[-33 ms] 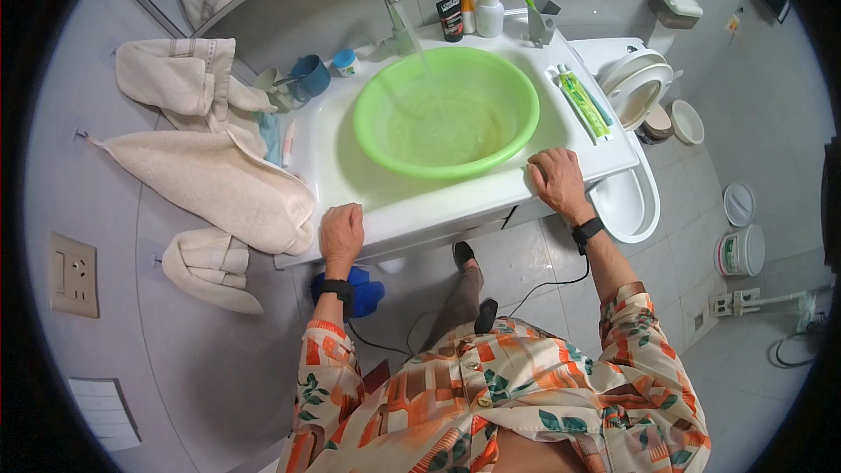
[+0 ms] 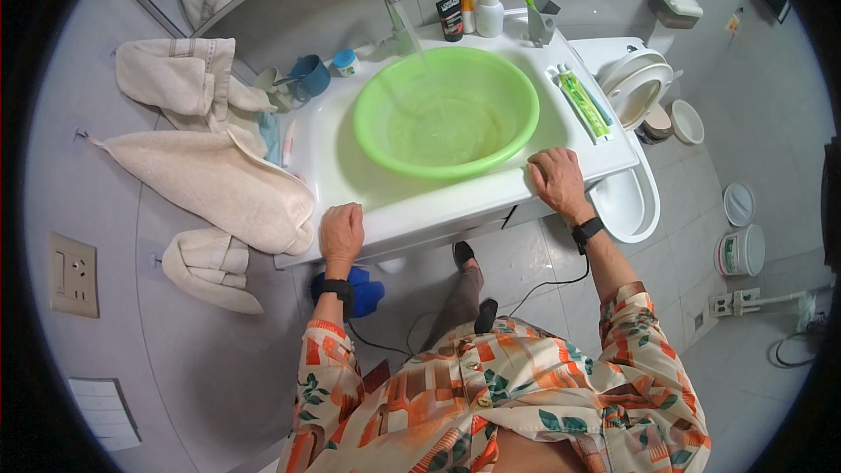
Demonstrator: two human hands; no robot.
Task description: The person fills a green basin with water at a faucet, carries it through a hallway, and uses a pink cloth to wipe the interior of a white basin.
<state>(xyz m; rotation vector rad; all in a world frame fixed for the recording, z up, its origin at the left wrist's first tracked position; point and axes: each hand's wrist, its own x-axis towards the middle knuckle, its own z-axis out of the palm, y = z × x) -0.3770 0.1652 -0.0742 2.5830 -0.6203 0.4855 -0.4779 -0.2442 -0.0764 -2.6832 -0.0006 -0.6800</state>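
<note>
A light green plastic basin (image 2: 377,151) sits in the white sink (image 2: 337,153), with some clear water in it. From the chrome faucet (image 2: 392,0) a stream runs down into the basin. My left hand (image 2: 342,232) rests on the sink's front edge near its left corner, fingers curled and their tips hidden. Farther right, my right hand (image 2: 558,182) is bent over the same edge, beside the basin's rim, with its thumb toward the front. Both hands touch the sink and hold no loose object.
Towels (image 2: 210,180) hang on the left wall. Blue cup (image 2: 308,79), small jar (image 2: 346,61), pump bottle (image 2: 490,13), black tube (image 2: 450,17), grey holder (image 2: 542,24) and toothpaste (image 2: 582,105) stand or lie around the sink. A toilet (image 2: 638,92) and white bucket (image 2: 741,251) are at right.
</note>
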